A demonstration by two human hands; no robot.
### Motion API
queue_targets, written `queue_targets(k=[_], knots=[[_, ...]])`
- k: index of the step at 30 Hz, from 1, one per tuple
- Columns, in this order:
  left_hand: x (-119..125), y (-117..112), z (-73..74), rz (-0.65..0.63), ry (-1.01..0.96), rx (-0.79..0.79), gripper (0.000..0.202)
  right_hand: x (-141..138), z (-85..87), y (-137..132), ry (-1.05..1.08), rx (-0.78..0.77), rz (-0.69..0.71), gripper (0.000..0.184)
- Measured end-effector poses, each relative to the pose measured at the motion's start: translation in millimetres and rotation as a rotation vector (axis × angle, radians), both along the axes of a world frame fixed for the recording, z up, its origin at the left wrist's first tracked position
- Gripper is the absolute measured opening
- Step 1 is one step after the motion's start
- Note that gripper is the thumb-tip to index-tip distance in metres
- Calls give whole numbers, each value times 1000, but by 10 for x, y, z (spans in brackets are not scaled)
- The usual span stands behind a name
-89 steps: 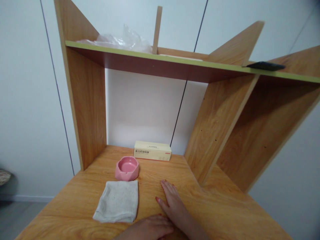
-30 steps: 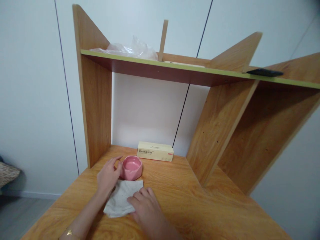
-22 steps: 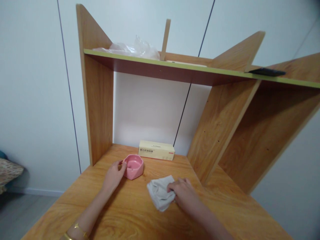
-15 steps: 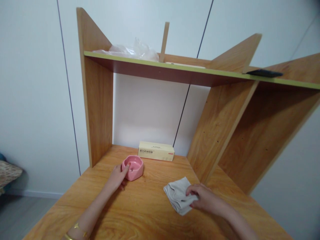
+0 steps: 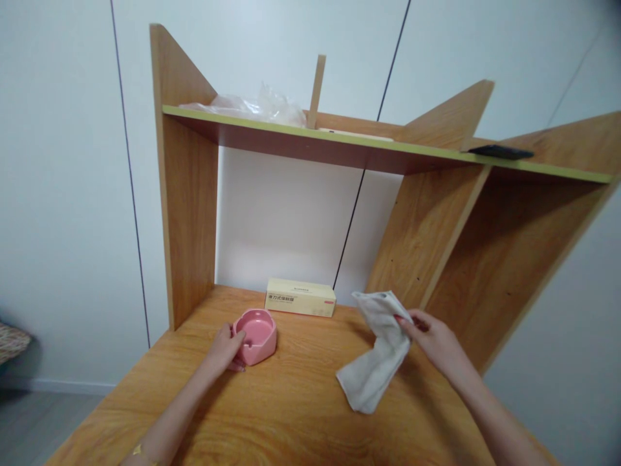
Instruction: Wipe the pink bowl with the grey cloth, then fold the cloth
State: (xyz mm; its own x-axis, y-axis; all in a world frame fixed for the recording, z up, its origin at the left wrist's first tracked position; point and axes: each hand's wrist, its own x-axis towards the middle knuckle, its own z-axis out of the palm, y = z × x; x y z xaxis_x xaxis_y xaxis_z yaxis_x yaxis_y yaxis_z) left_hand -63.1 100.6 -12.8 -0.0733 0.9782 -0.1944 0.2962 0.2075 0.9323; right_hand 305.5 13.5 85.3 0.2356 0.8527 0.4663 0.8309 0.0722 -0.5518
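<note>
A pink ashtray (image 5: 264, 349) with a faceted side and a notched rim is on the desk. My left hand (image 5: 228, 348) grips it from the left, thumb over the rim and fingers around its outer wall. My right hand (image 5: 427, 333) pinches a light grey cloth (image 5: 381, 366) near its upper right edge. The cloth hangs partly unfolded above the desk, its lower end drooping to the left. A cream cling film box (image 5: 301, 301) lies just behind the ashtray.
The wooden desk (image 5: 272, 421) carries a hutch with upright panels (image 5: 187, 226) at left and right. On its shelf (image 5: 310, 139) lie a clear plastic bag (image 5: 262, 110) and a dark flat object (image 5: 502, 152). Patterned fabric (image 5: 12, 343) shows at the far left.
My right hand has lifted the folded cloth off the desk, up and to the right, and it has opened out. My left hand keeps hold of the ashtray, thumb now nearer the rim.
</note>
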Motion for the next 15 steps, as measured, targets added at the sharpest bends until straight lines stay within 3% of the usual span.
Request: queue_targets(k=[4,7,9,15], knots=[[-1,3,-7,20,-165,-17,21,-74,397,-12,-82,163,-209,33],[21,3,7,7,-282,-24,29,-234,414,14,-102,182,-280,32],[56,-19,15,-26,-343,-36,38,-367,268,60,-79,143,-265,32],[225,-149,-56,-178,-383,-41,51,-852,-438,193,9,50,-180,32]])
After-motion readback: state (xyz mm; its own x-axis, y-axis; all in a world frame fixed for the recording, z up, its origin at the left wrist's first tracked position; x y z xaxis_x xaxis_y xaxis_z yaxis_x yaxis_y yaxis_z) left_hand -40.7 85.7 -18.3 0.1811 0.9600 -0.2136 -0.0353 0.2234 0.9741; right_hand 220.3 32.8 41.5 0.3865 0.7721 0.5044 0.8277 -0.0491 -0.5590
